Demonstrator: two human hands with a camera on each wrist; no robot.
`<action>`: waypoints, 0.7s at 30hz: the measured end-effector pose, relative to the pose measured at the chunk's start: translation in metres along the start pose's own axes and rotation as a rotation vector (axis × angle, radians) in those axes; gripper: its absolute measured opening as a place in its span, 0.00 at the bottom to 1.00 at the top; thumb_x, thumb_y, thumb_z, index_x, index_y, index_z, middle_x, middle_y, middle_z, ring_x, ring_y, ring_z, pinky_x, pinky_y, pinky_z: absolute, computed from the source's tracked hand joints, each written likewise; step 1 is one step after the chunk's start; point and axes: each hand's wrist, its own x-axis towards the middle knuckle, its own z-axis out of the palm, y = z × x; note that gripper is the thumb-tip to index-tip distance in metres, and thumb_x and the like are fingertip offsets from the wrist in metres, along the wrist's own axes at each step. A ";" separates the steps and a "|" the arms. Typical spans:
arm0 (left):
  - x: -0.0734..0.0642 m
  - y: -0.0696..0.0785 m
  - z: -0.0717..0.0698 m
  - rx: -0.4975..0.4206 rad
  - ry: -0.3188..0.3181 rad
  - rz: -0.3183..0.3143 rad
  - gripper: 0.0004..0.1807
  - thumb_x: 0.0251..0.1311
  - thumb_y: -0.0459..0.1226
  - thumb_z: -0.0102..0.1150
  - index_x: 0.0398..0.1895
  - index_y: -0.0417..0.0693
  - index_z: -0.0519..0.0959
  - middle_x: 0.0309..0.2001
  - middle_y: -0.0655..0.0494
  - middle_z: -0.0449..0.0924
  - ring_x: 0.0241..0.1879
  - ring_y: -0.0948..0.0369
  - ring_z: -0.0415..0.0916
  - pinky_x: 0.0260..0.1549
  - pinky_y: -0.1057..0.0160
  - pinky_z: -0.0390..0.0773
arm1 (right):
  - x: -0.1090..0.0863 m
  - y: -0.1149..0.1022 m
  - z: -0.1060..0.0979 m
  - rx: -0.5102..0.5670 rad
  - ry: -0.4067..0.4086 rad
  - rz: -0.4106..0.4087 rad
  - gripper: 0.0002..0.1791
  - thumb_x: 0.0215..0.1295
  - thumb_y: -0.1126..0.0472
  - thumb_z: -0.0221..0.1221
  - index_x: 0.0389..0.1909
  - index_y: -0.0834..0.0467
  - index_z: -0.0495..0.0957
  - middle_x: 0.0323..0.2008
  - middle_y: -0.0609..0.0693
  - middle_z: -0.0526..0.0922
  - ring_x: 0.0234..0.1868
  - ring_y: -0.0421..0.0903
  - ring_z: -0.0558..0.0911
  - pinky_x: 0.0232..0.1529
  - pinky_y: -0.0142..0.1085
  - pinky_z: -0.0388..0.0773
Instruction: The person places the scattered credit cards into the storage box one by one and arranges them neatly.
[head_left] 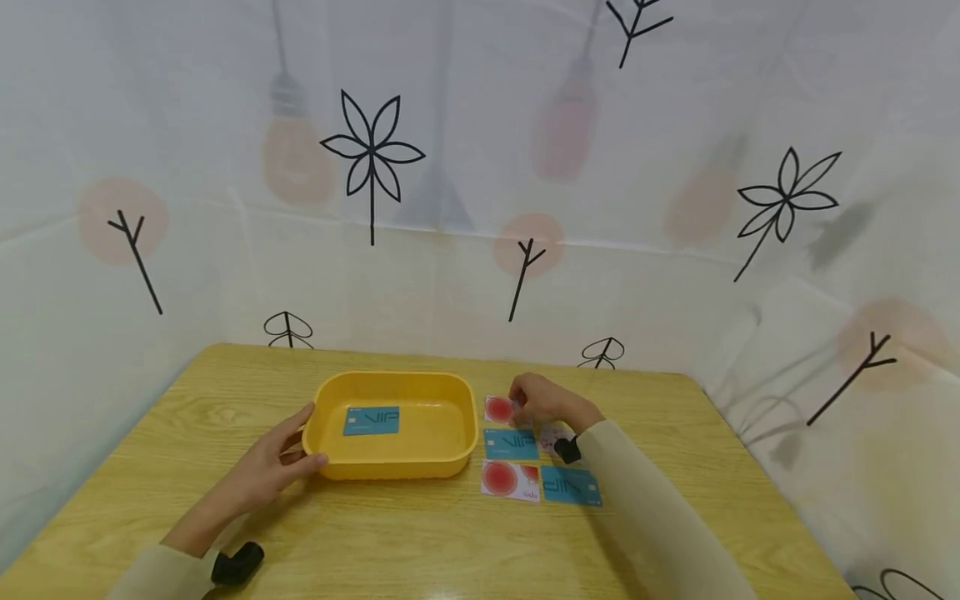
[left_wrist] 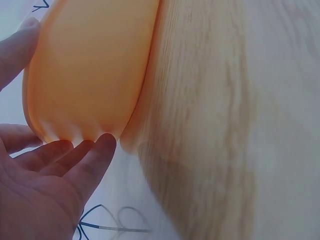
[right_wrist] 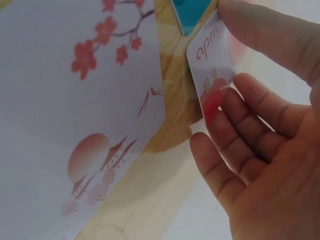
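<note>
Blue card (head_left: 371, 421) inside yellow tray (head_left: 431, 425), in head view only.

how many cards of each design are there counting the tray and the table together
Blue VIP cards: 3 (1 in the yellow tray, 2 on the table)
White red-circle cards: 2 (1 held by the right hand)
White blossom card: 1 (partly hidden in the head view)
Total: 6 cards in view

Wood-grain table (head_left: 420, 542), printed backdrop (head_left: 465, 187), seemingly cloth
</note>
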 end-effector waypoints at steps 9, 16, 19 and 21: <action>0.000 0.000 0.000 -0.012 -0.004 -0.006 0.47 0.63 0.41 0.61 0.75 0.35 0.44 0.72 0.31 0.44 0.65 0.36 0.57 0.53 0.58 0.76 | -0.002 0.002 0.001 -0.003 0.038 -0.058 0.19 0.52 0.56 0.71 0.42 0.53 0.74 0.33 0.48 0.74 0.36 0.46 0.72 0.39 0.36 0.75; 0.001 -0.001 0.000 -0.024 -0.009 0.006 0.47 0.63 0.41 0.61 0.74 0.34 0.43 0.72 0.31 0.44 0.65 0.37 0.58 0.52 0.60 0.76 | -0.005 0.000 0.000 -0.022 0.065 -0.072 0.20 0.52 0.55 0.71 0.43 0.50 0.75 0.41 0.47 0.72 0.40 0.46 0.72 0.46 0.38 0.77; 0.001 -0.001 0.000 -0.022 -0.010 0.005 0.47 0.63 0.41 0.61 0.74 0.34 0.43 0.72 0.32 0.43 0.66 0.37 0.57 0.52 0.60 0.76 | -0.007 0.000 0.001 -0.014 0.054 -0.059 0.20 0.53 0.55 0.71 0.45 0.50 0.75 0.44 0.47 0.71 0.41 0.46 0.73 0.46 0.38 0.77; 0.001 0.000 0.000 -0.019 -0.010 0.001 0.47 0.63 0.41 0.61 0.74 0.34 0.44 0.73 0.32 0.43 0.66 0.37 0.57 0.53 0.59 0.76 | -0.007 0.000 0.001 -0.015 0.050 -0.058 0.21 0.53 0.54 0.71 0.46 0.50 0.76 0.45 0.47 0.70 0.40 0.46 0.72 0.45 0.37 0.77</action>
